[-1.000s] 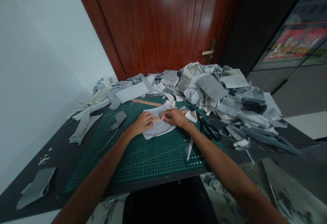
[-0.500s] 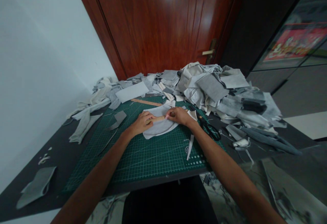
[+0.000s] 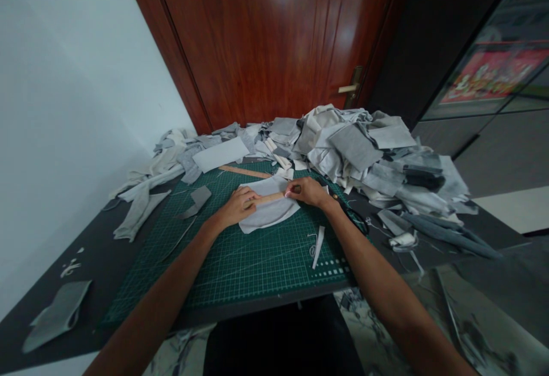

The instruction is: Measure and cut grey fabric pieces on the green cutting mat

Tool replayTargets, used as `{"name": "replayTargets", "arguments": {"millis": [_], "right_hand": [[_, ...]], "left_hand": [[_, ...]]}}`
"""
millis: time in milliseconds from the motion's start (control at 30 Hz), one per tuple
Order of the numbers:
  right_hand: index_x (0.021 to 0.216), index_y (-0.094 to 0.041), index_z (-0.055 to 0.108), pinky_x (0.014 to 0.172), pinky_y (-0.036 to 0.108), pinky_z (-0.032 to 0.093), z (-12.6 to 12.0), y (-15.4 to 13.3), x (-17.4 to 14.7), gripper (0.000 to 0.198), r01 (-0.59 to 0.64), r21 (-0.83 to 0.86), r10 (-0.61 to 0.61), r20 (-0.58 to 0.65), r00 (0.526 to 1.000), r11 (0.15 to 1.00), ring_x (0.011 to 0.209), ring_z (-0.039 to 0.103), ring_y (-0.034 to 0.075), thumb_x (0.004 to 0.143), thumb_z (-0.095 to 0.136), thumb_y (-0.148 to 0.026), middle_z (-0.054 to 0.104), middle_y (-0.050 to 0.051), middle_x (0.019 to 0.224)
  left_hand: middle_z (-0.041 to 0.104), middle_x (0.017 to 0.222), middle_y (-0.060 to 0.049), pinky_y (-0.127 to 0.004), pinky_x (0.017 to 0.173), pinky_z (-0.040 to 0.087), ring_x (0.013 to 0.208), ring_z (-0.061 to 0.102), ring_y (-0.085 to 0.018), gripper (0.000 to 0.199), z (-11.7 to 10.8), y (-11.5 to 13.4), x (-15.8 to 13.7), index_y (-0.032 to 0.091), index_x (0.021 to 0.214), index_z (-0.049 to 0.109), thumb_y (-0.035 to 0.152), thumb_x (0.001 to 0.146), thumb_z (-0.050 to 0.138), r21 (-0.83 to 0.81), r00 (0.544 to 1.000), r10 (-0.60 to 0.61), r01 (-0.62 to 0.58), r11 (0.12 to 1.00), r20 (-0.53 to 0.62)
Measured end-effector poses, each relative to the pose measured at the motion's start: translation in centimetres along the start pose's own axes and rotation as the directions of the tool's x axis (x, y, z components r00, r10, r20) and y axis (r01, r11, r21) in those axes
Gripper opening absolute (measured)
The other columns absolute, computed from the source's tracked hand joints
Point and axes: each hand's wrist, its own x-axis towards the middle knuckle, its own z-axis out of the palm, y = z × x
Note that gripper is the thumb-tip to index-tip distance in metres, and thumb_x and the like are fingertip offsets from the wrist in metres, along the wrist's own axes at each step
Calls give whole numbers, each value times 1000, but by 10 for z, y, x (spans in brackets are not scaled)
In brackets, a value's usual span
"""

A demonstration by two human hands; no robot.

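Observation:
A pale grey piece of cloth (image 3: 269, 219) lies on the green cutting mat (image 3: 257, 273). Across it rests a narrow wooden ruler (image 3: 270, 198). My left hand (image 3: 238, 206) is closed over the ruler's left end, holding it against the cloth. At the ruler's right end, my right hand (image 3: 309, 191) has its fingertips pinched together; a small pinkish-white spot shows there, too small to name. Black-handled scissors (image 3: 359, 220) lie partly hidden behind my right forearm.
A large heap of grey and cream fabric scraps (image 3: 355, 147) runs along the back and right of the table. A second wooden strip (image 3: 244, 171) lies at the mat's far edge. A white scrap (image 3: 318, 247) and a grey offcut (image 3: 198, 200) lie on the mat.
My right hand has slid a little to the right along the ruler, uncovering more of it. The left hand stays in place on the ruler. The view has shifted slightly.

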Motion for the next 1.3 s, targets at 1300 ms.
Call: {"name": "replayTargets", "arguments": {"millis": [1300], "right_hand": [[95, -19, 74, 74, 25, 48, -6, 10, -4, 11, -84, -19, 83, -41, 996, 996, 83, 71, 18, 90, 70, -28, 77, 6, 89]], "left_hand": [[63, 107, -7, -41, 99, 43, 107, 56, -26, 23, 1, 2, -1, 20, 106, 67, 23, 86, 55, -3, 999, -39, 39, 999, 25]]}}
